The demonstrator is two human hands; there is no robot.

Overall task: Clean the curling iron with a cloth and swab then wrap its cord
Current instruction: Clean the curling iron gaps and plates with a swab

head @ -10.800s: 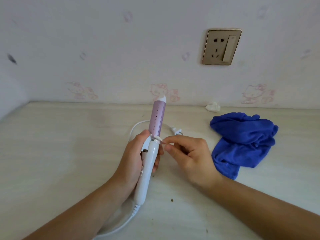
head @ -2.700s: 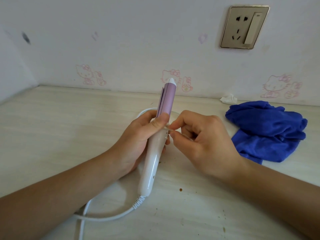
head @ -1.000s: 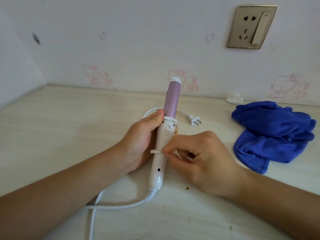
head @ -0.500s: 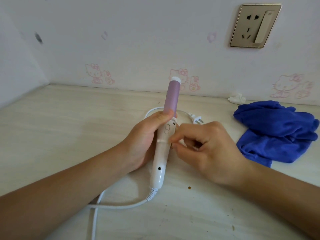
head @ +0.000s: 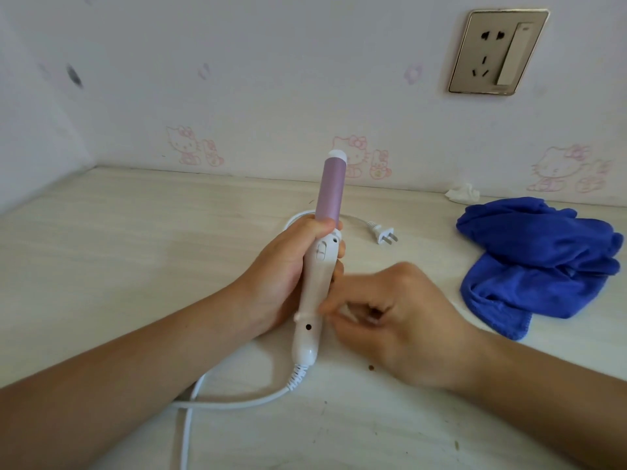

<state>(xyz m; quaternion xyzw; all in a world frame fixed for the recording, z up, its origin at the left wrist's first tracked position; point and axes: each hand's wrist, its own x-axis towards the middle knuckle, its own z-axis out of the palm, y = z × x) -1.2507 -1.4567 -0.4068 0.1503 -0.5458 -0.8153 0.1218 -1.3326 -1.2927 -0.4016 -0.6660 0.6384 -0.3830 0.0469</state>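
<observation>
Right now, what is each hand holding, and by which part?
The left hand grips the curling iron at the top of its white handle, just below the purple barrel. The right hand pinches the swab by its stick, though this is blurred.

- Pale wood-grain surface (head: 135,266) runs wall to wall, tucked right into the corner on the left.
- Up top right, a gold-framed socket plate (head: 497,52) on the wall: plug holes on its left half, a tall rocker switch on its right.
- Low along the wall, pink cartoon cat prints: one at the left (head: 190,145), one in the middle (head: 359,157), one far right (head: 563,171).
- Faint purple flower marks higher up (head: 413,73) and (head: 204,70).
- There's a dark smudge (head: 74,75) on the wall, upper left.
- A crumpled white tissue (head: 462,193) sits on the surface, right at the foot of the wall.
- A brown crumb (head: 371,368) lies near the front, with smaller specks (head: 456,445) scattered closer in.
</observation>
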